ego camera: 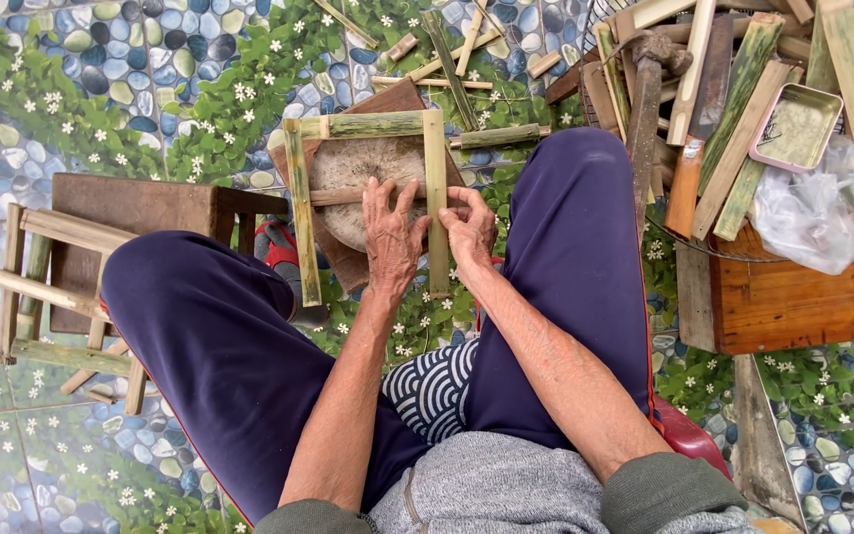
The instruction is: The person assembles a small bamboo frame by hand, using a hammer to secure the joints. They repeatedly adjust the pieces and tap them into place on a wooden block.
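A small bamboo frame (300, 198) of green strips lies on a round wooden block (348, 170) between my knees. It has a top bar, two upright side strips and a thin crosspiece. My left hand (390, 237) rests flat on the crosspiece, against the right upright strip (436, 168). My right hand (470, 229) pinches that same upright strip from the right side. Both forearms reach forward over my dark blue trousers.
A small wooden stool (140, 208) and a finished bamboo frame (51, 287) stand at left. At right a wooden box (793, 297) holds cut bamboo strips, a hammer (649, 89), a small metal tray (795, 129) and a plastic bag (812, 213). Loose offcuts lie ahead.
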